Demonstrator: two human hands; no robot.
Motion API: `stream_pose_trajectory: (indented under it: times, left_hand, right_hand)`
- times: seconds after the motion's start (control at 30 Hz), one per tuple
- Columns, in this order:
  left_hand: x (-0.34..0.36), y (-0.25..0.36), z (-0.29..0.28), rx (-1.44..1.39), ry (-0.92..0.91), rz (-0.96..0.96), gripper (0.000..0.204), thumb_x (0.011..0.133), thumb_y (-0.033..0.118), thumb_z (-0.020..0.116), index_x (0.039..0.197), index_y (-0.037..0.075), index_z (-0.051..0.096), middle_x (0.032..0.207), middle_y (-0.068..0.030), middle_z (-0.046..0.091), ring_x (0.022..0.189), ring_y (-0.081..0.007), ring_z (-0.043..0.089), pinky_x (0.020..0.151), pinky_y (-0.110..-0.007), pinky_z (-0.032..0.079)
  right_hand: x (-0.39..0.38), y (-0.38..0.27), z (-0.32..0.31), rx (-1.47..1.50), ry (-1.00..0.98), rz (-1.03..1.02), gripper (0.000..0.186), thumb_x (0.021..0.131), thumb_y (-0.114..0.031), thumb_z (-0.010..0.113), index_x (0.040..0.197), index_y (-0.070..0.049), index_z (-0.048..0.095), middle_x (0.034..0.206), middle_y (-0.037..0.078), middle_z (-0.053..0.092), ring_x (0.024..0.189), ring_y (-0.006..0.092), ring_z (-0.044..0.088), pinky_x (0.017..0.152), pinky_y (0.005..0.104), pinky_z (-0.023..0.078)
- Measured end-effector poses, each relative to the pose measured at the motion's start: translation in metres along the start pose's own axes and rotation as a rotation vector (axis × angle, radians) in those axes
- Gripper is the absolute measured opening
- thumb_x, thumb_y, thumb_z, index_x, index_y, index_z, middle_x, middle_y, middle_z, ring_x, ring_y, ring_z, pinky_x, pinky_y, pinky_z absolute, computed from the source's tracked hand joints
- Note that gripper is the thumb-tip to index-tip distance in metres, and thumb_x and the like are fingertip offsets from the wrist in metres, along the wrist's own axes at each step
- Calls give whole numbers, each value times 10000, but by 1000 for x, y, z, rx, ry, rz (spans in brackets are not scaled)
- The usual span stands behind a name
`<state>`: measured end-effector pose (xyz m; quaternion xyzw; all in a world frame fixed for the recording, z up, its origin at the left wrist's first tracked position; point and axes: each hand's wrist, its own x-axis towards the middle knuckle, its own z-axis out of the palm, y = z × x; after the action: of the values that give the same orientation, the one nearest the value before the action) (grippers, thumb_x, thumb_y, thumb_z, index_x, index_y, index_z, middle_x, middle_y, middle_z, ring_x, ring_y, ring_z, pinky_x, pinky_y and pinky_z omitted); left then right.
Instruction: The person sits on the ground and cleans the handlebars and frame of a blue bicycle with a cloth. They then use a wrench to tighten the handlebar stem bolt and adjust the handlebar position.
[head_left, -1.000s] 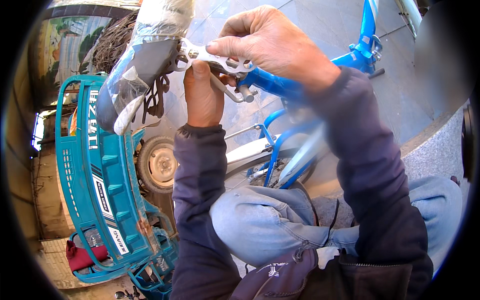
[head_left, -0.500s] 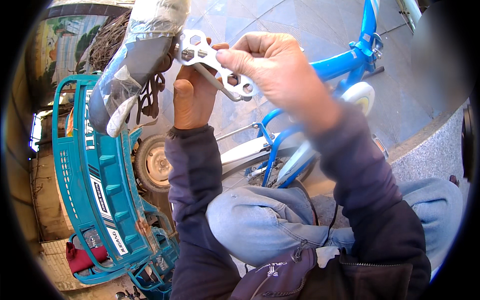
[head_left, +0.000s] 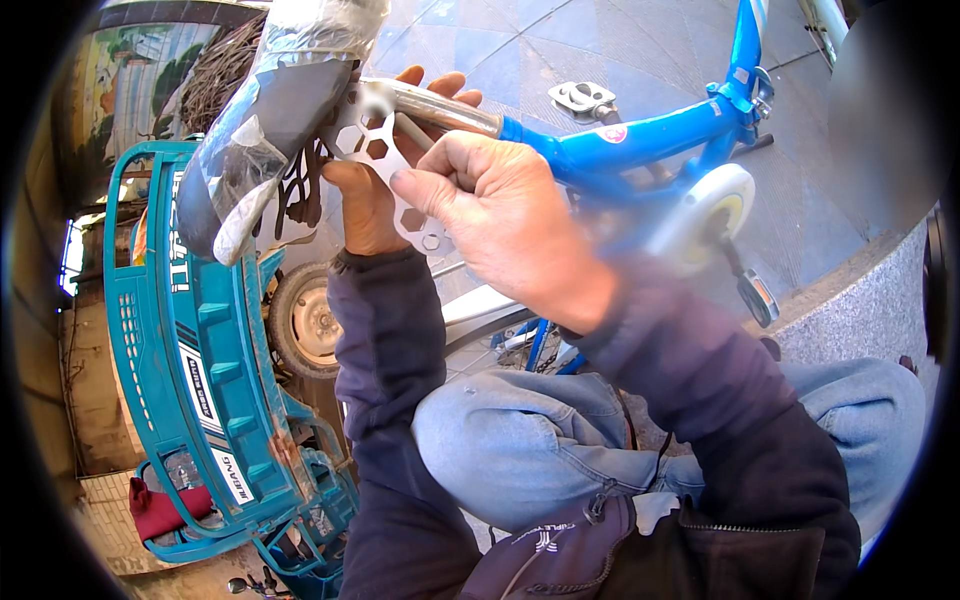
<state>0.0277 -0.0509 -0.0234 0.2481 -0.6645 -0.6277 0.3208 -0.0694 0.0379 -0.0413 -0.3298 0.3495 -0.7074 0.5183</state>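
In my right hand [head_left: 505, 215] is a flat silver multi-hole spanner [head_left: 378, 150], pinched between thumb and bent fingers. Its upper end lies against the clamp area under a bicycle saddle [head_left: 255, 150] wrapped in torn clear plastic. A thin grey bar [head_left: 412, 130] shows behind the spanner. My left hand [head_left: 372, 215] reaches up from below, its fingers curled behind the metal seat post [head_left: 440, 105] and its thumb near the spanner; its palm is partly hidden. The post runs into the blue bicycle frame [head_left: 630, 140].
One pedal [head_left: 583, 98] lies over the paved floor [head_left: 480, 45]; a second pedal [head_left: 758, 298] and a white chain guard [head_left: 705, 215] are at the right. A teal cargo tricycle [head_left: 225, 350] stands at the left. A granite ledge [head_left: 850, 300] is at the right.
My right hand has swung down and left, turning the spanner to a steeper slant. The seat post and more of the blue frame now show, with the pedal beyond them.
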Motion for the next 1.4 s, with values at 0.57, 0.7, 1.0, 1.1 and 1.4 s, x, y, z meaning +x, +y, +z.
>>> stream_pose_trajectory:
  times: [0.57, 0.7, 1.0, 1.1, 1.4]
  left_hand:
    - [-4, -7, -12, -250, -39, -36, 1096, 761, 808, 528, 1510, 61, 243, 1515, -266, 295, 1405, -428, 314, 1077, -546, 411]
    - [-4, -11, -19, -326, -88, 3, 1040, 794, 720, 603, 1504, 43, 257, 1480, -265, 352, 1377, -440, 354, 1111, -561, 360]
    - [1, -16, -17, -284, -69, -24, 1087, 673, 707, 709, 1471, 78, 323, 1448, -232, 415, 1354, -423, 396, 1101, -548, 402]
    - [0, -20, -18, -324, -59, -2, 1069, 687, 712, 696, 1460, 68, 335, 1430, -229, 438, 1333, -418, 425, 1077, -539, 431]
    - [6, -23, -14, -135, 23, 52, 928, 694, 718, 710, 1296, 53, 470, 1234, -167, 595, 1173, -299, 587, 966, -417, 528]
  right_hand:
    - [3, 13, 30, -40, 135, 1, 197, 912, -158, 665, 806, 7, 660, 670, 34, 636, 621, 68, 543, 552, 259, 437]
    - [3, 13, 29, -136, 148, -37, 213, 908, -172, 668, 816, 21, 676, 638, 37, 626, 584, 71, 539, 525, 263, 430]
    - [4, 4, 11, -194, 139, -117, 264, 908, -195, 663, 807, 49, 681, 663, 156, 682, 594, 214, 691, 557, 313, 533]
    - [3, 2, 12, -243, 148, -139, 261, 897, -196, 675, 794, 44, 684, 656, 153, 683, 599, 203, 694, 558, 301, 536]
    - [14, -3, -12, -317, 124, -204, 257, 856, -214, 714, 803, 37, 724, 653, 135, 688, 587, 198, 687, 572, 311, 538]
